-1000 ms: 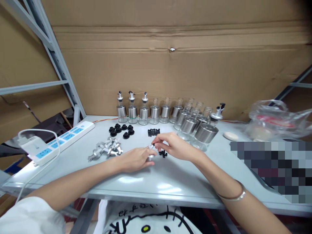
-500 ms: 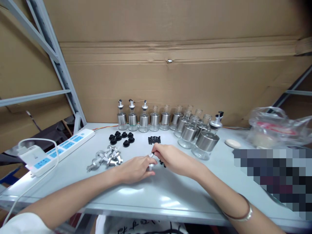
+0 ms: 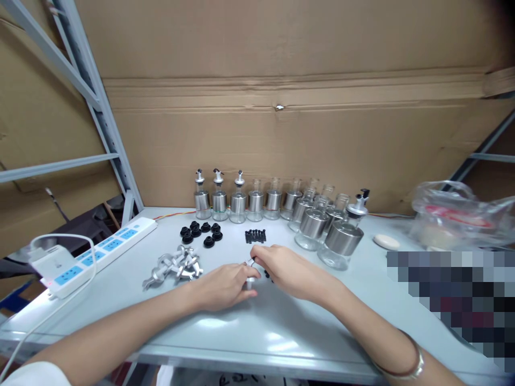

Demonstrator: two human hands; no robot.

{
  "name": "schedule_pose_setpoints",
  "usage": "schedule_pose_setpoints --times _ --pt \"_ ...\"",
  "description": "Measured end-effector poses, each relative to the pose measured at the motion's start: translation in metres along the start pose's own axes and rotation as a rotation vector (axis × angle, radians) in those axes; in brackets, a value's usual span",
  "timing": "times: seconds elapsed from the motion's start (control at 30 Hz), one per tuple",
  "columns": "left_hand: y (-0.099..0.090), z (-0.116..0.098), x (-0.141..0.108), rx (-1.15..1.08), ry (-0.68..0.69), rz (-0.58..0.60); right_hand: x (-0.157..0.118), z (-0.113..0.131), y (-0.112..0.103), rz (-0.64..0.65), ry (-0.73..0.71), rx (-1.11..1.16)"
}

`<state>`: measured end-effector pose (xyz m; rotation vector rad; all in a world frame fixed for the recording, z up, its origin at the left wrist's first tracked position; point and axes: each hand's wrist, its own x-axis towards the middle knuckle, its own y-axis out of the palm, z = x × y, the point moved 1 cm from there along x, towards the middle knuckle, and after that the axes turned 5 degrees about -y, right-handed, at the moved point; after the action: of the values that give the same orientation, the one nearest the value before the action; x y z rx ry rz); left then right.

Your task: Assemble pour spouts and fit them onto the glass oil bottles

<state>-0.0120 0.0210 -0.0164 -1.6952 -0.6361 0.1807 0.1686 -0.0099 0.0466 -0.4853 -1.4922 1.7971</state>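
My left hand grips a silver metal pourer spout low over the table, its flange showing between thumb and fingers. At the spout's narrow end, the fingertips of my right hand are pinched together; what they hold is too small and covered to make out. A few little black pieces lie partly hidden beneath my right hand. Beyond my hands stands a neat row of small black caps. Left of them is a group of black ribbed stoppers. Loose silver spouts are heaped beside my left forearm.
Glass bottles with steel bands line the back, several topped with pourers. A nearer bottle with a pourer stands right. A white power strip runs along the left edge. At right are a white oval object and a plastic bag.
The whole view has shifted slightly, so things sit a little lower. Both hands stay together at the spout, with only small finger movement of the right hand.
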Motion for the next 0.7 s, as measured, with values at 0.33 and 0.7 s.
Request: schedule_pose_setpoints --times 0.33,0.7 --pt "0.002 0.002 -0.001 0.005 0.064 -0.048 0.001 -0.011 0.002 0.003 -0.004 0.255" --pt "-0.001 -0.001 0.000 0.026 0.014 0.002 0.006 -0.013 0.005 0.033 0.041 0.315"
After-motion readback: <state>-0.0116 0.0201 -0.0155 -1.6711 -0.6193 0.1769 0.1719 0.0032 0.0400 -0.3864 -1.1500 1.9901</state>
